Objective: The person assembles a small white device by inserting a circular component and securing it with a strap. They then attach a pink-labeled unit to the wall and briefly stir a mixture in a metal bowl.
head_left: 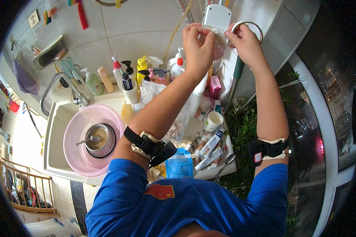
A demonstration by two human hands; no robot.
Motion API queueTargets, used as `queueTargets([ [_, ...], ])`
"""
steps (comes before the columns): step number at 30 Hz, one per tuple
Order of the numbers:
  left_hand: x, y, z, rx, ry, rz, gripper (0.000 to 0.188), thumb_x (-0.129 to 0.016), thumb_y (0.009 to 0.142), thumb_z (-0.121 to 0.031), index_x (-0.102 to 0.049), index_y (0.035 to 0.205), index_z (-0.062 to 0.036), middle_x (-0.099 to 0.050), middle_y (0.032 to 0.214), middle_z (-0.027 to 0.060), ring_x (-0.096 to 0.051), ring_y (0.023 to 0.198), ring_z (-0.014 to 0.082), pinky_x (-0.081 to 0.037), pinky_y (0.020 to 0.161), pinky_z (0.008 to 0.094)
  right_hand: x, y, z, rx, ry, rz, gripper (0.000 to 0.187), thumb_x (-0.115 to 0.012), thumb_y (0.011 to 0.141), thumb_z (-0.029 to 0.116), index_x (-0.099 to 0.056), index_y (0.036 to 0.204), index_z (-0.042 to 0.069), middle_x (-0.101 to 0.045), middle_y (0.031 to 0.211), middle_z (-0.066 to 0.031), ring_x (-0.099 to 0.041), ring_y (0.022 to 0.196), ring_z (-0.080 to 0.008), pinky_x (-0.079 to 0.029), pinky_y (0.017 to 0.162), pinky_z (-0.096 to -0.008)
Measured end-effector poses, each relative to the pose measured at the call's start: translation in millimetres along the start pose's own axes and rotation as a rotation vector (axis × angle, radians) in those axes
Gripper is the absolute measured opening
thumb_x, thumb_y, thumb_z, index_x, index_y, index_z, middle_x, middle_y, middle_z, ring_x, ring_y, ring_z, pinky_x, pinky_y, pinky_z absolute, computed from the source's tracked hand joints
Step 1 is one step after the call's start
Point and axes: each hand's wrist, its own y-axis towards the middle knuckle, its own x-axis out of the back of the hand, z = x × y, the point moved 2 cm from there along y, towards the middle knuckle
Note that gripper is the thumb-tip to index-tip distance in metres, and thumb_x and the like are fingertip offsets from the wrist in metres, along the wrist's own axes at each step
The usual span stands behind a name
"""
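Both my arms are raised toward the wall at the upper right. My left hand (pixel 199 49) is closed in a pinch just below a white plastic box (pixel 217 15) with a cord at its top. My right hand (pixel 244 43) pinches at the other side of the same spot. Between the fingertips is a small pale, whitish piece (pixel 216 32), too indistinct to name and partly hidden by my fingers. A round ring with a dark brown edge (pixel 261 33) curves about my right hand. Black straps (pixel 148 146) circle both arms near the elbows.
Below my arms, a cluttered counter holds pump bottles (pixel 178 65), a paper cup (pixel 213 121), tubes (pixel 211 144) and a blue pouch (pixel 179 164). At left, a pink basin (pixel 73 136) with a metal bowl (pixel 111 136) sits in the sink (pixel 53 154). Leafy plants (pixel 241 138) and a window stand right.
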Motion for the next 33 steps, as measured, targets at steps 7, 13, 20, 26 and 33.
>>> queueTargets([
  [7,10,-9,-18,-0.383,0.159,-0.011,0.009,-0.066,0.077,-0.004,-0.059,0.083,-0.0027,-0.042,0.118,0.017,-0.046,0.111,0.0278,-0.041,0.093,0.0377,0,0,2,-0.007,-0.115,-0.009,0.015,-0.057,0.091,0.013,-0.053,0.101,0.004,-0.061,0.091,-0.0018,-0.056,0.08,-0.0077,-0.046,0.067,-0.0235],
  [13,16,8,-16,-0.245,0.087,-0.04,0.014,-0.067,0.076,-0.007,-0.06,0.088,-0.0033,-0.052,0.105,0.0165,-0.055,0.096,0.0277,-0.043,0.085,0.035,-3,-2,3,0.053,-0.001,0.005,0.015,-0.059,0.09,0.012,-0.054,0.1,0.003,-0.061,0.087,-0.0006,-0.053,0.073,-0.0064,-0.044,0.064,-0.0225],
  [20,16,15,-9,0.377,-0.368,0.072,0.017,-0.065,0.079,-0.007,-0.061,0.091,0.0033,-0.06,0.082,0.0025,-0.059,0.073,0.0092,-0.047,0.065,0.0216,-6,1,5,0.064,-0.191,-0.018,0.02,-0.062,0.088,0.015,-0.054,0.1,0.001,-0.063,0.089,-0.0043,-0.056,0.074,-0.008,-0.046,0.065,-0.0237],
  [26,18,22,-10,0.35,-0.172,0.116,0.023,-0.066,0.08,-0.012,-0.063,0.096,0.0046,-0.064,0.089,0.0083,-0.059,0.076,0.0121,-0.048,0.068,0.0239,0,-4,10,0.12,-0.387,-0.071,0.026,-0.065,0.085,0.016,-0.055,0.103,-0.001,-0.066,0.096,-0.0114,-0.063,0.08,-0.0157,-0.05,0.069,-0.0289],
  [33,17,23,-14,0.386,-0.162,0.124,0.024,-0.066,0.079,-0.012,-0.063,0.095,0.0047,-0.064,0.087,0.008,-0.058,0.074,0.0118,-0.046,0.067,0.0234,3,2,-2,0.068,-0.353,-0.035,0.027,-0.066,0.085,0.015,-0.054,0.103,-0.001,-0.065,0.093,-0.0102,-0.062,0.077,-0.014,-0.05,0.067,-0.0276],
])
